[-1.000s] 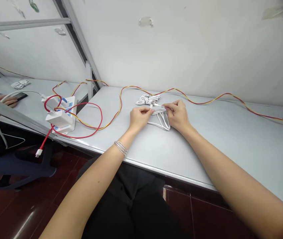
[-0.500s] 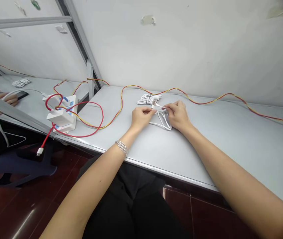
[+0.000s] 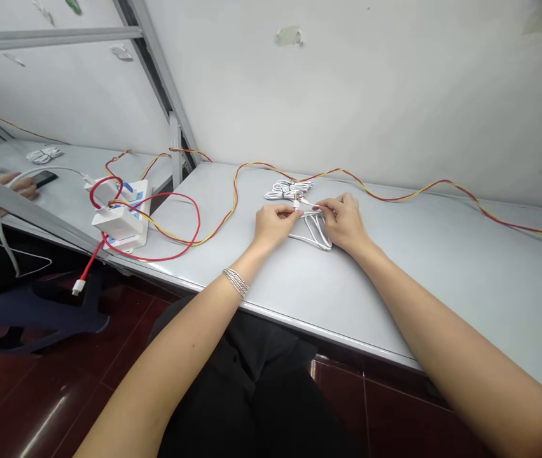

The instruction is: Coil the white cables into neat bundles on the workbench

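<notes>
Just above the table, my left hand [image 3: 275,224] pinches one end of a white cable [image 3: 316,234] near its connector [image 3: 296,204]. A short way to the right, my right hand [image 3: 342,219] is closed in a pinch on another end of white cable, close to its light plug. The cable's loops hang or lie on the table between the two hands; whether both ends belong to one cable I cannot tell. Right behind the left fingers lies a bundled white cable [image 3: 287,189] bound with a dark tie.
A twisted red and yellow wire [image 3: 366,191] runs along the back of the grey table [image 3: 261,273]. At left, a power strip [image 3: 143,203] holds white chargers [image 3: 118,222] with a red cable [image 3: 90,262] dangling over the edge. Beyond the metal frame, another person's hand [image 3: 25,186] is near a phone [image 3: 46,179].
The view has shifted very slightly. Both my hands keep their pinch in nearly the same place, with the cable between them almost unchanged.
</notes>
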Available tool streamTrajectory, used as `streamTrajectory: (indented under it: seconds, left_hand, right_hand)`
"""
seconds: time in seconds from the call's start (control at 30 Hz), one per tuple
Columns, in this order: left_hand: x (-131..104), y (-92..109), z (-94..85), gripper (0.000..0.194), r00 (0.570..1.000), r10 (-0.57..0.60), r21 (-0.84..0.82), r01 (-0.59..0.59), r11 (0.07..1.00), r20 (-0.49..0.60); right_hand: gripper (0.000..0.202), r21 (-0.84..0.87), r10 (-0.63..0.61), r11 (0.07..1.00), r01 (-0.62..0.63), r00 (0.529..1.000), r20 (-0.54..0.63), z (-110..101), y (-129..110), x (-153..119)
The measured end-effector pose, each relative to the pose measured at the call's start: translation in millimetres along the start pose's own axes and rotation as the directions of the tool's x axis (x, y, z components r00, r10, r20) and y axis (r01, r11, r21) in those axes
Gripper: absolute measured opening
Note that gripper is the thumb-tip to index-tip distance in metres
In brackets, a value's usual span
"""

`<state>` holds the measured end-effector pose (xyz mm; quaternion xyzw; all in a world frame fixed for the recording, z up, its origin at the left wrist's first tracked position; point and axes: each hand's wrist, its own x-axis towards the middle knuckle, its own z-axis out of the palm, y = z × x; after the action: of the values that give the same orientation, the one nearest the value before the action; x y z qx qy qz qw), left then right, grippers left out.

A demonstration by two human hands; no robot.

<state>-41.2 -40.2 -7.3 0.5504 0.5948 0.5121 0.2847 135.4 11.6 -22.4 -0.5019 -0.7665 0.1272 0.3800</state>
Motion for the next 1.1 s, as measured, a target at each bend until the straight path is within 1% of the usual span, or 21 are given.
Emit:
streamTrajectory:
  seconds: [0.17, 0.27, 0.37, 0.43, 0.5, 0.63, 0.77, 0.83, 0.97, 1.1]
  left_hand:
    - [-1, 1, -0.4, 0.013, 1.0, 0.011, 0.005, -0.011, 1.0, 0.006]
    - [-1, 2, -0.8, 0.011, 0.999, -0.001, 0.015, 0.0, 1.0, 0.04]
    - [-2, 2, -1.3, 0.014, 0.997, 0.007, 0.027, -0.01, 1.0, 0.079]
    - [-1, 1, -1.6, 0.011, 0.996, 0.023, 0.023, -0.026, 0.999, 0.088]
    - [0, -1, -1.7, 0.014, 0.996, 0.025, 0.006, -0.026, 1.0, 0.09]
    - [5, -6, -0.7, 0.015, 0.997, -0.034, -0.044, 0.037, 0.998, 0.068]
    - [7, -8, 0.9, 0.015, 0.993, -0.112, -0.12, 0.117, 0.986, 0.043]
    - [8, -9, 1.5, 0.013, 0.991, -0.132, -0.143, 0.135, 0.98, 0.032]
    - [8, -13, 2.6, 0.011, 0.994, -0.11, -0.15, 0.11, 0.982, 0.01]
    - [9, -16, 4.6, 0.011, 0.999, -0.044, -0.152, 0.042, 0.987, -0.011]
  right_hand:
    - [0.026, 0.006, -0.019, 1.0, 0.019, 1.0, -0.006, 1, 2, 0]
    - [0.025, 0.001, -0.021, 1.0, 0.021, 1.0, -0.009, 2, 3, 0]
    - [0.025, 0.0, -0.013, 1.0, 0.013, 1.0, -0.013, 2, 3, 0]
    - [0.026, 0.009, 0.0, 1.0, 0.0, 1.0, -0.004, 1, 2, -1]
    - [0.027, 0.027, 0.016, 1.0, -0.016, 1.0, 0.008, -1, 0, -1]
    - [0.028, 0.06, 0.035, 0.998, -0.035, 0.999, -0.001, -4, -2, -2]
    - [0.027, 0.07, 0.052, 0.996, -0.049, 0.998, -0.043, -6, -3, -3]
    - [0.027, 0.08, 0.064, 0.995, -0.059, 0.995, -0.072, -6, -3, -3]
    - [0.027, 0.102, 0.105, 0.99, -0.094, 0.988, -0.113, -6, -3, -2]
    - [0.026, 0.125, 0.132, 0.985, -0.118, 0.985, -0.109, -6, 0, -1]
